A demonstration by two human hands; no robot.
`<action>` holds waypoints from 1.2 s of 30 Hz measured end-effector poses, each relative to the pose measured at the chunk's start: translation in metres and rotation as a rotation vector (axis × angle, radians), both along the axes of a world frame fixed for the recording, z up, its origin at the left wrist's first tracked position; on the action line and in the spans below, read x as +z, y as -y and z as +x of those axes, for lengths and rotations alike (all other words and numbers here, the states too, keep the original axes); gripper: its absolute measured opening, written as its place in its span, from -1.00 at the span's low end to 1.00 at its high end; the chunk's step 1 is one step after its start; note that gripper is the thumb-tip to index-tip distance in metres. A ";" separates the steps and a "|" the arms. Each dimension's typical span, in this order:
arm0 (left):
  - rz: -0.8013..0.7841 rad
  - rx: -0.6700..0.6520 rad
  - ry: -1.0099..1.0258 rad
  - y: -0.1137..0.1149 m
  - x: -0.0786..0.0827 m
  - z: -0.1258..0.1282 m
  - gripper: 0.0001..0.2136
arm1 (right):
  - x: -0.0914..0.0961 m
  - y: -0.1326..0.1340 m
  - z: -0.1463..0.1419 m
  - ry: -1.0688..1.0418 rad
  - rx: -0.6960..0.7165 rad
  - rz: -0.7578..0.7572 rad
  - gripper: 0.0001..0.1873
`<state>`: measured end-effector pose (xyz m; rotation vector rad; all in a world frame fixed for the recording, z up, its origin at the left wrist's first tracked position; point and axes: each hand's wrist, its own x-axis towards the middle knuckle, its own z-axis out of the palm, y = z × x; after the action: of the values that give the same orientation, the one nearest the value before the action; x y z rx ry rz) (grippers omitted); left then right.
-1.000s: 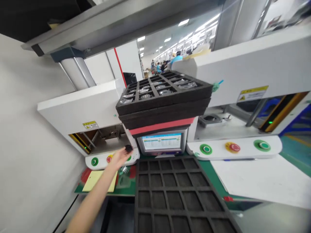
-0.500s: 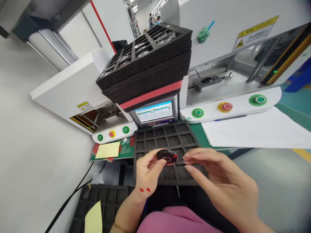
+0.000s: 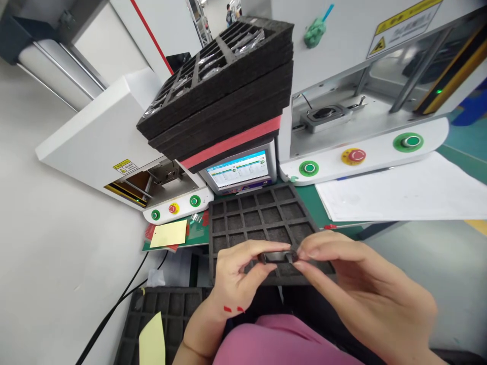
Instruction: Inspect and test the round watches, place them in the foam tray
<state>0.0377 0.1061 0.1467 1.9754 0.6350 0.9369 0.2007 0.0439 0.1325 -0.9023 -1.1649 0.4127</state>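
Observation:
A small round black part (image 3: 276, 256) is pinched edge-on between both hands over my lap. My left hand (image 3: 236, 279) grips its left side with thumb and fingers. My right hand (image 3: 365, 289) holds its right side with the fingertips closed on it. Just beyond the hands lies an empty black foam tray (image 3: 262, 218) with square pockets. Behind it a stack of black foam trays (image 3: 220, 96) holding bagged parts rests on a small screen unit (image 3: 239, 170).
White press machines stand left (image 3: 114, 137) and right (image 3: 361, 101), each with green and red buttons along the front. White paper sheets (image 3: 403, 195) lie at the right. A yellow note (image 3: 168, 234) lies left of the tray. Another foam tray (image 3: 163, 319) with a yellow slip sits low left.
My left hand came back from the left machine with the black part. The right hand has closed onto it, and the part has turned from face-up to edge-on.

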 end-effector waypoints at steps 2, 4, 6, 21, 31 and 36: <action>-0.008 -0.018 0.013 -0.001 0.000 0.001 -0.73 | -0.001 -0.003 0.001 0.007 0.034 0.008 -0.72; -0.013 -0.015 0.012 -0.001 0.000 0.001 -0.73 | -0.004 -0.005 0.000 -0.016 0.042 0.019 -0.69; -0.014 -0.005 0.009 -0.002 0.000 0.002 -0.73 | -0.006 -0.006 -0.003 -0.054 0.004 0.024 -0.63; -0.079 0.242 0.097 -0.006 -0.017 0.020 -0.80 | -0.019 0.007 -0.011 -0.054 -0.099 -0.081 -0.67; 0.170 0.358 0.047 -0.008 -0.021 0.019 -0.75 | -0.007 -0.006 -0.029 -0.037 0.201 -0.279 -0.85; 0.275 0.207 0.045 -0.005 -0.019 0.014 -0.66 | -0.011 -0.008 -0.029 -0.318 0.412 -0.509 -0.77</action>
<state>0.0515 0.1115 0.1277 2.1505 0.7268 1.2477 0.1714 0.0514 0.1213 -0.9809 -0.9588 1.1853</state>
